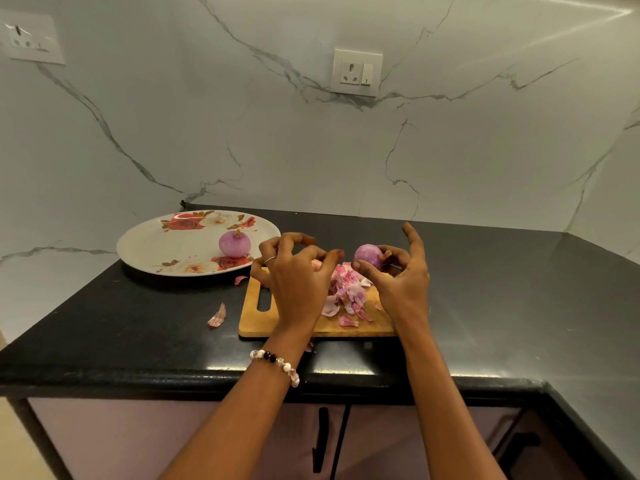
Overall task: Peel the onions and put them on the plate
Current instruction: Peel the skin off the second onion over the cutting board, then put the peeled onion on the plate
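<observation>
Black granite countertop (485, 289) under a white marble backsplash (311, 150) carries, at the left, a rose-patterned plate (156, 247) with one peeled onion (234, 244) on it. Next comes a wooden cutting board (256, 320) heaped with onion skins (346, 296). Above it the left hand (294, 278) hovers, fingers loosely curled and holding nothing, while the right hand (401, 282) grips a second peeled onion (367, 257) in its fingertips, forefinger raised.

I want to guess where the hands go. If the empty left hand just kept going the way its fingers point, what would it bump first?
Probably the onion held in the right hand. The left hand has its curled fingertips aimed right, across the cutting board, but depth is hard to judge here.
</observation>
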`<state>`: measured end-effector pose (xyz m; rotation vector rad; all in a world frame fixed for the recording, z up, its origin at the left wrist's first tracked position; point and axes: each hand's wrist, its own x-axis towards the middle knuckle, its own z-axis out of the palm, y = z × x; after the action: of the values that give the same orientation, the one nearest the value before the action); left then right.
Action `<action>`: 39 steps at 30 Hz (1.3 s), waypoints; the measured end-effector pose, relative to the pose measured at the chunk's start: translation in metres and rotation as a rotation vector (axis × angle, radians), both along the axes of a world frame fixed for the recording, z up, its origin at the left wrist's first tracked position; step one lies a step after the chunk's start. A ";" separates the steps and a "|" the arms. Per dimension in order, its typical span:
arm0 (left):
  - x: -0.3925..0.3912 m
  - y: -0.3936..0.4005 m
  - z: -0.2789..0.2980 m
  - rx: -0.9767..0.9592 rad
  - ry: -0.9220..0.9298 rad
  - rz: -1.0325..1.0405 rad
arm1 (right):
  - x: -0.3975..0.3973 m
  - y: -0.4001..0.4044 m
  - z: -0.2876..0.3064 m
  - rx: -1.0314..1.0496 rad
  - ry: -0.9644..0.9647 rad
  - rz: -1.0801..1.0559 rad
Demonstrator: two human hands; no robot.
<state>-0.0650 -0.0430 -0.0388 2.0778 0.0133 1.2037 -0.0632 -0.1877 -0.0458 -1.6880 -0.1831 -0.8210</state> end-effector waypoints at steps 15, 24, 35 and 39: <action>0.007 0.034 0.041 -0.537 0.084 -0.323 | -0.009 0.007 0.005 -0.122 0.012 0.000; 0.019 0.117 0.049 -0.323 0.306 -0.189 | 0.018 0.056 0.056 -0.113 0.216 0.199; 0.033 0.188 0.037 -0.362 0.366 -0.008 | 0.137 0.178 0.077 -0.679 0.571 0.196; 0.032 0.201 0.027 -0.426 0.361 -0.095 | 0.161 0.193 0.061 -0.779 0.584 0.112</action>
<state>-0.0330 0.1580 -0.0119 1.8608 0.3084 0.6827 0.0981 0.0055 0.0149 -2.5462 -0.2013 -0.1241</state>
